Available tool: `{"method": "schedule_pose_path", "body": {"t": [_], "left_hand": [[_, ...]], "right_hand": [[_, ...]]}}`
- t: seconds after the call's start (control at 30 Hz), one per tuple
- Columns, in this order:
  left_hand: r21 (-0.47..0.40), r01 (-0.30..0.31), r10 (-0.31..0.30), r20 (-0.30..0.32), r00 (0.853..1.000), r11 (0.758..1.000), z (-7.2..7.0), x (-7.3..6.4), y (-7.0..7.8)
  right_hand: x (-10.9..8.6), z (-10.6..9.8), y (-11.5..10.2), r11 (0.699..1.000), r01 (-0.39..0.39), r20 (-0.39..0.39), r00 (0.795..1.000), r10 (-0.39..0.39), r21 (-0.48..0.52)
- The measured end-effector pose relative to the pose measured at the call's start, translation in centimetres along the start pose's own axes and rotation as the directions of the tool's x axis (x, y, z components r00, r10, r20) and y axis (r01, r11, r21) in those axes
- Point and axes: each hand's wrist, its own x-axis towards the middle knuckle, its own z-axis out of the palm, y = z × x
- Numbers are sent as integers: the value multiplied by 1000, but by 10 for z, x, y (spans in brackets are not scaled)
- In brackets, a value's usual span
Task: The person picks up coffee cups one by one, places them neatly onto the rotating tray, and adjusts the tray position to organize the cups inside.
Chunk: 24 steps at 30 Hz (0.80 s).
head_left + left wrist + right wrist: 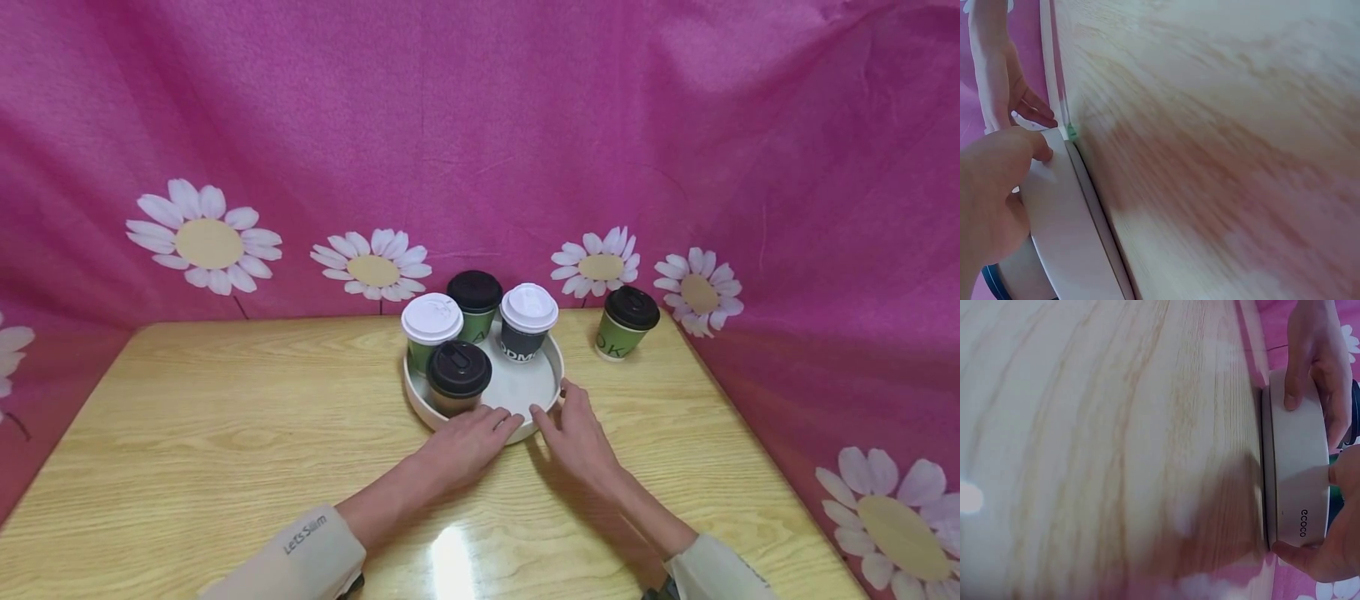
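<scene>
A round white tray [525, 387] sits on the wooden table with several lidded paper coffee cups inside. My left hand [467, 443] grips its near rim, thumb on the outer wall and fingers over the edge. To the right, my right hand [583, 437] holds the same rim, thumb over the edge and fingers against the outer wall [1300, 487]. In the tray stand a brown cup with a black lid [459, 371], a green cup with a white lid [432, 318], a green cup with a black lid [476, 292] and a dark cup with a white lid [528, 308].
Apart from the tray, a green cup with a black lid [621, 333] stands at the table's back right. A pink cloth with daisies [480, 142] hangs behind the wooden table [225, 433] and along its sides.
</scene>
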Motion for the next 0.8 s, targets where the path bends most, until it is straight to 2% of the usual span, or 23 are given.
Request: {"method": "schedule_pose_path", "body": {"t": [0.23,0.43,0.57,0.67,0.8], "left_hand": [[40,1,0,-5,1000,999,3,-1,-1],[51,-2,3,-19,1000,999,6,-4,-2],[34,-2,3,-14,1000,999,6,-5,-4],[21,-1,1,-13,1000,1000,5,-6,-4],[9,2,-2,-8,1000,1000,5,-6,-5]], "right_hand": [[-4,-1,-1,1000,-13,30,999,14,-15],[-3,-10,3,999,-39,44,998,38,35],[7,-24,11,993,-35,-3,999,36,116],[17,-35,18,977,-27,-70,997,42,211],[30,-47,28,947,-39,-170,981,97,320]]}}
